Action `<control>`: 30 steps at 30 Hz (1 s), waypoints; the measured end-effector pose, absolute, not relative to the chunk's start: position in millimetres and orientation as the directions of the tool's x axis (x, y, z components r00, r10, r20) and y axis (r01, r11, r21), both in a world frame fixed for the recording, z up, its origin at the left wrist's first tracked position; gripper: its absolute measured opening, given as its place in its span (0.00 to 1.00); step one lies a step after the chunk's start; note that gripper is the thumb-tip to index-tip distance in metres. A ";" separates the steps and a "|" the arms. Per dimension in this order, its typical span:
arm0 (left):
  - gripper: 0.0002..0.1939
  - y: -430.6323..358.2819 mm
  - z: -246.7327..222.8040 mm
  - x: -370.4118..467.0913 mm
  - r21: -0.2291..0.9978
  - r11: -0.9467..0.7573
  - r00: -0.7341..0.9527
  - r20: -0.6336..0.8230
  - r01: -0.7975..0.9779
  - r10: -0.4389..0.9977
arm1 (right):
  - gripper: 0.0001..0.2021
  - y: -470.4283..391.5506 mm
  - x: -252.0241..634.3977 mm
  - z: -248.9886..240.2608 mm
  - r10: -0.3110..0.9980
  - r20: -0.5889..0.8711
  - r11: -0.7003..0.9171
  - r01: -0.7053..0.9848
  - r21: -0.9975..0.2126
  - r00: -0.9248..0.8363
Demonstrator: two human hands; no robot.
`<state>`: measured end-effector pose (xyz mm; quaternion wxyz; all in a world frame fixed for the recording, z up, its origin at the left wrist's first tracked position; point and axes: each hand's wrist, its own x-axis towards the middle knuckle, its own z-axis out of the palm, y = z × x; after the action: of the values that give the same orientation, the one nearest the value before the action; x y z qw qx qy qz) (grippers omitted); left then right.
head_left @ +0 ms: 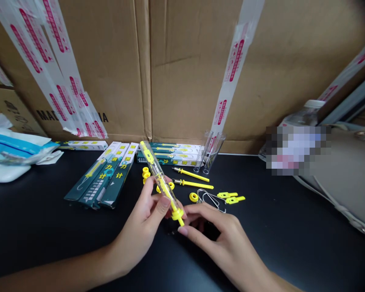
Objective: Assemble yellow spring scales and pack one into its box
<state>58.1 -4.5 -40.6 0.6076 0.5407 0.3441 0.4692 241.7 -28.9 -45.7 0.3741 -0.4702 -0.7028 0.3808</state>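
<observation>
While the clear-tubed spring scale (162, 178) was held aslant over the black table (292, 227), its near end was turned toward the right hand (222, 231).
The tube was clamped in the left hand (149, 215), its long axis set from far left to near right; the yellow rod tip (181, 222) was placed just beside the right thumb, though whether it was pinched there could not be told.

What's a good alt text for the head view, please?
A clear tube with yellow parts inside is held tilted in the grip of the left hand, with the right hand at its yellow lower end. Beyond, on a black table, are loose yellow pieces, two more clear tubes and green-and-white boxes, with cardboard behind.
</observation>
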 end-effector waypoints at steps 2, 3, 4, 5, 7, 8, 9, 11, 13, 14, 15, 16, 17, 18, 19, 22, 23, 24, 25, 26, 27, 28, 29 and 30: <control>0.25 -6.0 -40.8 57.6 0.981 -0.025 0.343 0.090 -0.190 0.935 | 0.07 -29.6 241.8 -45.3 0.946 0.167 0.266 0.373 -0.889 -0.278; 0.25 -6.5 -40.9 57.4 0.982 -0.029 0.351 0.093 -0.184 0.932 | 0.06 -29.9 241.9 -45.1 0.944 0.175 0.275 0.376 -0.885 -0.278; 0.25 -7.0 -40.8 57.2 0.984 -0.033 0.354 0.095 -0.176 0.930 | 0.05 -30.2 241.9 -44.8 0.941 0.191 0.291 0.381 -0.878 -0.279; 0.26 -7.3 -40.7 57.1 0.986 -0.034 0.354 0.091 -0.164 0.931 | 0.06 -30.3 241.9 -44.6 0.936 0.210 0.311 0.385 -0.869 -0.283; 0.26 -7.6 -40.0 57.3 0.990 -0.029 0.348 0.075 -0.137 0.934 | 0.09 -30.0 241.6 -44.4 0.926 0.241 0.345 0.390 -0.854 -0.291; 0.26 -7.8 -39.6 57.6 0.992 -0.027 0.345 0.069 -0.126 0.936 | 0.11 -29.7 241.4 -44.3 0.924 0.247 0.351 0.392 -0.851 -0.292; 0.26 -7.8 -39.0 58.0 0.993 -0.023 0.343 0.062 -0.115 0.937 | 0.12 -29.4 241.1 -44.4 0.925 0.245 0.349 0.396 -0.849 -0.290; 0.26 -7.8 -37.6 58.9 0.993 -0.014 0.357 0.054 -0.114 0.933 | 0.14 -28.8 240.5 -45.0 0.934 0.229 0.329 0.414 -0.849 -0.274; 0.26 -7.4 -36.3 59.7 0.992 -0.007 0.382 0.054 -0.125 0.923 | 0.15 -28.7 240.1 -46.1 0.946 0.208 0.300 0.436 -0.848 -0.247; 0.26 -7.1 -35.7 59.9 0.991 -0.004 0.395 0.056 -0.131 0.917 | 0.16 -28.9 240.1 -46.6 0.951 0.204 0.291 0.447 -0.846 -0.234; 0.25 -6.8 -35.2 60.0 0.990 -0.005 0.406 0.061 -0.138 0.912 | 0.17 -29.2 240.2 -47.1 0.953 0.205 0.288 0.458 -0.841 -0.224; 0.25 -6.5 -34.8 60.0 0.990 -0.006 0.416 0.066 -0.144 0.907 | 0.18 -29.7 240.5 -47.5 0.953 0.209 0.291 0.467 -0.835 -0.219; 0.25 -6.4 -34.6 60.1 0.989 -0.003 0.427 0.068 -0.151 0.902 | 0.19 -30.3 240.8 -47.8 0.952 0.217 0.296 0.474 -0.830 -0.215; 0.25 -6.4 -34.5 60.1 0.987 0.006 0.442 0.067 -0.161 0.895 | 0.20 -31.0 241.1 -47.9 0.951 0.226 0.303 0.478 -0.825 -0.213; 0.25 -6.5 -34.5 60.1 0.984 0.018 0.458 0.066 -0.176 0.886 | 0.21 -31.7 241.4 -47.8 0.949 0.237 0.311 0.481 -0.820 -0.211; 0.26 -7.6 -34.7 60.4 0.976 0.058 0.498 0.056 -0.211 0.865 | 0.22 -33.6 242.2 -47.5 0.939 0.287 0.343 0.509 -0.789 -0.188; 0.26 -7.8 -34.7 60.5 0.974 0.062 0.503 0.057 -0.217 0.862 | 0.22 -34.0 242.3 -47.5 0.933 0.311 0.359 0.525 -0.772 -0.181; 0.26 -8.0 -34.7 60.5 0.975 0.060 0.504 0.058 -0.216 0.862 | 0.22 -34.1 242.4 -47.6 0.926 0.334 0.375 0.540 -0.754 -0.177; 0.27 -8.0 -34.8 60.5 0.976 0.055 0.506 0.060 -0.210 0.861 | 0.22 -33.9 242.4 -47.7 0.919 0.354 0.390 0.549 -0.739 -0.176; 0.27 -8.0 -35.1 60.4 0.978 0.049 0.507 0.062 -0.202 0.859 | 0.22 -33.5 242.4 -47.9 0.913 0.368 0.401 0.554 -0.729 -0.177; 0.27 -7.8 -35.3 60.4 0.980 0.040 0.509 0.065 -0.193 0.858 | 0.22 -32.9 242.3 -48.0 0.909 0.376 0.410 0.556 -0.723 -0.181; 0.26 -7.7 -35.6 60.3 0.982 0.033 0.510 0.068 -0.187 0.857 | 0.21 -32.3 242.2 -48.1 0.907 0.377 0.414 0.556 -0.721 -0.186; 0.26 -7.7 -35.8 60.4 0.983 0.027 0.507 0.071 -0.183 0.859 | 0.21 -31.6 242.2 -47.9 0.907 0.376 0.414 0.555 -0.722 -0.188; 0.25 -7.9 -35.7 60.5 0.983 0.026 0.500 0.070 -0.182 0.863 | 0.21 -31.0 242.2 -47.5 0.909 0.372 0.412 0.552 -0.725 -0.190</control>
<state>60.5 -7.9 -35.7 0.6513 0.5708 0.2982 0.4014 242.2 -31.0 -47.5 0.4006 -0.4947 -0.7385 0.2223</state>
